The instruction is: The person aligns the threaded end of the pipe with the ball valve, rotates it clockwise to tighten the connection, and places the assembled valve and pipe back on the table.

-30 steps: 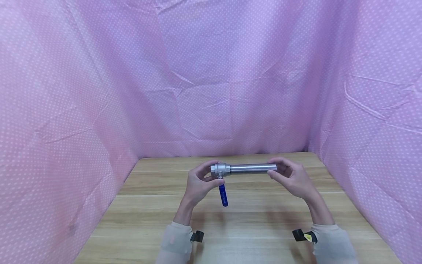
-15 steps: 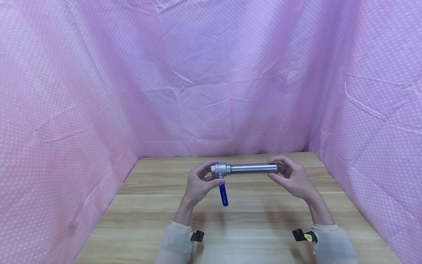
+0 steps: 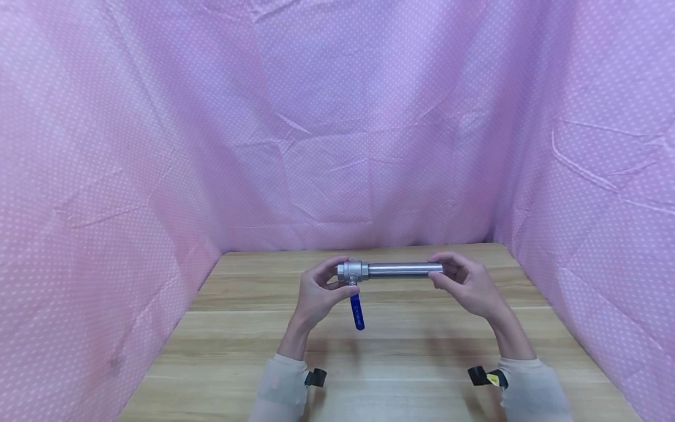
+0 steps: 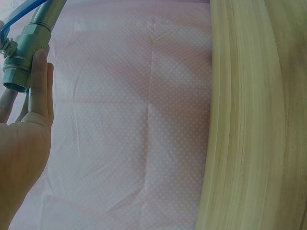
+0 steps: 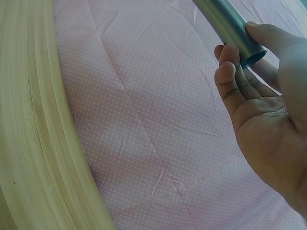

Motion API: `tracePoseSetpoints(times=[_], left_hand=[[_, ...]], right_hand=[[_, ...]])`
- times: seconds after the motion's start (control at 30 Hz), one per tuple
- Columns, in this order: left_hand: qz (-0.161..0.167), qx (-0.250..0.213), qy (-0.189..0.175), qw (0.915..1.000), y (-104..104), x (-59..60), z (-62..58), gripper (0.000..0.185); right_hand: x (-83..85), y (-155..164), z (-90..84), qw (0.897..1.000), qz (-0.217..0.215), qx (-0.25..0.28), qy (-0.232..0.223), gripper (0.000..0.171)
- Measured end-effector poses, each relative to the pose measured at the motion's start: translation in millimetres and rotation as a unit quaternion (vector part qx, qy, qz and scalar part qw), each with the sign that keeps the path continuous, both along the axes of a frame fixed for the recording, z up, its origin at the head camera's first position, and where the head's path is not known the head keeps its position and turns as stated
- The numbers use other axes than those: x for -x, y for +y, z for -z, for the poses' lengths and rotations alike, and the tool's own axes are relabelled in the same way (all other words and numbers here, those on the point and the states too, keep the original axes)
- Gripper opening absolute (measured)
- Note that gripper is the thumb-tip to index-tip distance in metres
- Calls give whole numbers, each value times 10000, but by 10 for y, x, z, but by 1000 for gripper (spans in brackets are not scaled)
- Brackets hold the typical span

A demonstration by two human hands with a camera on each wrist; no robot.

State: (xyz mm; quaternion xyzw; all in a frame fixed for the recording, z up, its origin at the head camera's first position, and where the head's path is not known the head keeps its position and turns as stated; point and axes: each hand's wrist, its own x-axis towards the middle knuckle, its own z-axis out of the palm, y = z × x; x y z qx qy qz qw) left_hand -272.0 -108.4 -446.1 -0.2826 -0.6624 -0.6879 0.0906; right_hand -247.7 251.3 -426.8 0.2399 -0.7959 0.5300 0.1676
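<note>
The grip of the left hand (image 3: 319, 291) holds the metal valve (image 3: 352, 269) between thumb and fingers, its blue lever (image 3: 357, 312) pointing down past the thumb; the right hand (image 3: 471, 288) pinches the open end of the steel pipe (image 3: 399, 269). Between the grips, valve and pipe meet end to end, raised over the desk (image 3: 401, 363). Likely stiff, weighty and slick: best taken by the hex body and outer tube. How deeply they join, I can't quite tell.

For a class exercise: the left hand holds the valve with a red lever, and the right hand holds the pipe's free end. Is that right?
Not quite: the lever is blue, not red, as the head view shows. The left hand holds the valve and the right hand the free end of the pipe.
</note>
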Motion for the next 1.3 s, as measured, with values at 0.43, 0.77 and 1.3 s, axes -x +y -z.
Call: tracePoseSetpoints(times=[0.43,0.77,1.3], left_hand=[[-48,-33,9,10000,0,1,-9,67],[-38,0,-21,10000,-8,15,4,68],[-4,-44,4,10000,-14,16,-1,68]], right_hand=[[22,-4,5,9982,-473,368,41,41],[16,-14,4,9989,-366,300,64,38],[5,-6,-1,9999,-92,77,-109,30]])
